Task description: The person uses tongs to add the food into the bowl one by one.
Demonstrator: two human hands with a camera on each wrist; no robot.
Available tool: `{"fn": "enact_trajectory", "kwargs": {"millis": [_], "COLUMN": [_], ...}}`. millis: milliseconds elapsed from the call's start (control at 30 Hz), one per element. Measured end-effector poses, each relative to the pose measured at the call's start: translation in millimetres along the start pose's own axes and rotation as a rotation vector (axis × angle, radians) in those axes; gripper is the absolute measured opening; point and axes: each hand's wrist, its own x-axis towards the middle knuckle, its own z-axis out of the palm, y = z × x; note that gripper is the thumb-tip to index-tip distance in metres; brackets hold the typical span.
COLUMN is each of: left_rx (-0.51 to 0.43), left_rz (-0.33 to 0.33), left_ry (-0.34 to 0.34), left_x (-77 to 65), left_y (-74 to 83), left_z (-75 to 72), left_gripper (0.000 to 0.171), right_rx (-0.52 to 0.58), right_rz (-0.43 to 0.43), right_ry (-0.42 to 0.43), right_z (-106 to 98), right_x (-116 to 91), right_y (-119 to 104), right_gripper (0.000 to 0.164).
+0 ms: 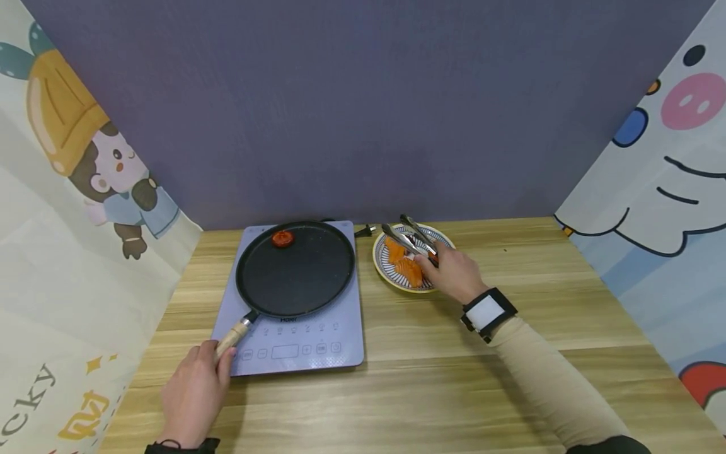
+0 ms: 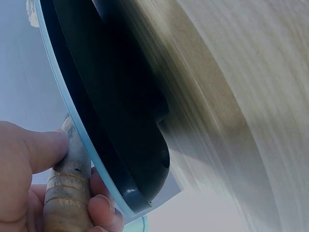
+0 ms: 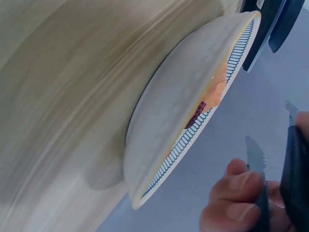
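My left hand (image 1: 195,391) grips the wooden handle (image 1: 231,337) of a flat black frying pan (image 1: 300,271). One round reddish slice (image 1: 282,238) lies near the pan's far rim. In the left wrist view, thumb and fingers wrap the worn wooden handle (image 2: 70,193). My right hand (image 1: 454,272) holds metal tongs (image 1: 404,239) with dark grips, their tips spread apart over a patterned plate (image 1: 381,268). Orange slices with pale stripes, like salmon (image 1: 409,271), lie on that plate beside dark red pieces. The right wrist view shows the plate (image 3: 166,111) from its side, with nothing visible between the tong arms.
Under the pan sits a pale lilac induction cooker (image 1: 346,343) with touch controls along its front. A black power plug (image 1: 365,231) lies between cooker and plate. A grey-purple wall (image 1: 363,113) closes off the back of the wooden table (image 1: 431,372); cartoon-printed panels flank it.
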Motion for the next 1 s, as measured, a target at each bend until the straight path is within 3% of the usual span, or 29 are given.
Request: {"fn": "enact_trajectory", "kwargs": {"millis": [267, 1000], "left_rx": [-0.003, -0.007], "left_rz": [0.004, 0.016], "left_ry": [0.006, 0.025], "left_x": [-0.1, 0.1], "left_y": [-0.3, -1.6], "left_z": [0.3, 2.1], "left_gripper": [0.035, 0.034], "right_rx": [-0.028, -0.127], "right_rz": [-0.005, -0.018], "right_ry": [0.002, -0.021], "right_z": [2, -1], "right_x": [-3, -12], "right_y": [10, 25], "right_gripper": [0.062, 0.055]}}
